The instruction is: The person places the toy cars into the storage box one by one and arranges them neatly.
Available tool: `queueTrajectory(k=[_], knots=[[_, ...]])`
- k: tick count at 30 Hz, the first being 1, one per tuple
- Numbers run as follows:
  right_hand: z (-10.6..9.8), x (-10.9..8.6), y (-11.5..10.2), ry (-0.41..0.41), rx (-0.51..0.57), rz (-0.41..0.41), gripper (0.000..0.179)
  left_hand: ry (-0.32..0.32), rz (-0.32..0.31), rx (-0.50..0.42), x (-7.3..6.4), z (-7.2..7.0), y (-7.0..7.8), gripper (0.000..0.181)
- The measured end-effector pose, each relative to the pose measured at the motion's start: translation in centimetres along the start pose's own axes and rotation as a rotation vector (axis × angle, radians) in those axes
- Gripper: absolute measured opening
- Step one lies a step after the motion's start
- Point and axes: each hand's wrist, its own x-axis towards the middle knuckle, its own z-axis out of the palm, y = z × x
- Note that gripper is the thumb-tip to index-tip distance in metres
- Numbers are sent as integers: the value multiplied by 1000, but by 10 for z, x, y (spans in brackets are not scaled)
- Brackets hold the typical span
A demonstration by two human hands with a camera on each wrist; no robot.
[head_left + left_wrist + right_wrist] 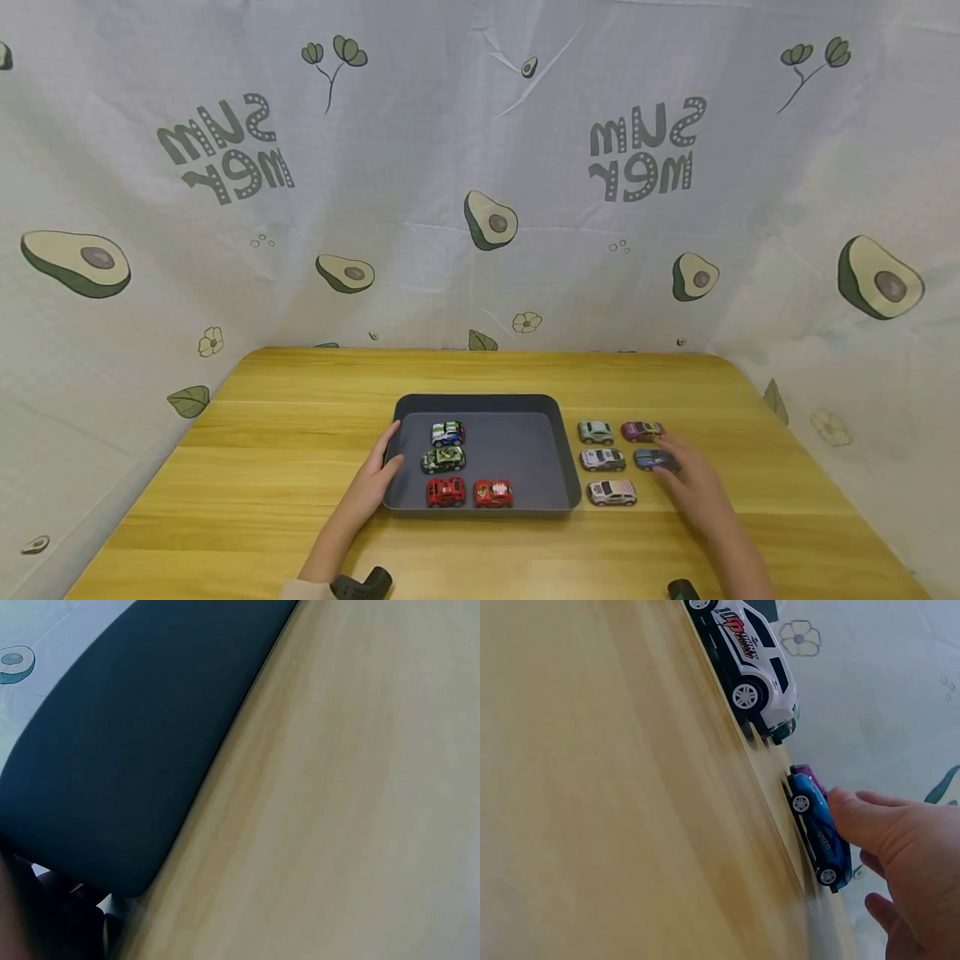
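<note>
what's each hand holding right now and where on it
Right hand has fingers on the blue toy car, at its roof and side; a full grip cannot be told. Left hand rests against the tray's left edge.

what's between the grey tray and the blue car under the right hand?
In the head view, a white car sits between the tray and the blue car, on the wooden table. The right hand touches the blue car.

Lighting: I am seeing bright, even light with faint shadows.
Head view: edges are bowing, fisheye.
Wrist views: wood grain is smearing; the tray (pixel 127 742) is reading dark, soft.
</note>
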Motion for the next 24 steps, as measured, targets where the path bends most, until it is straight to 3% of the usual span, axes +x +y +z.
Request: queueTrajectory(k=[12, 24], knots=[[6, -1, 10, -48, -16, 16, 46, -1, -9, -19, 0, 0, -1, 55], [8, -2, 13, -7, -72, 27, 42, -4, -16, -22, 1, 0, -2, 55]])
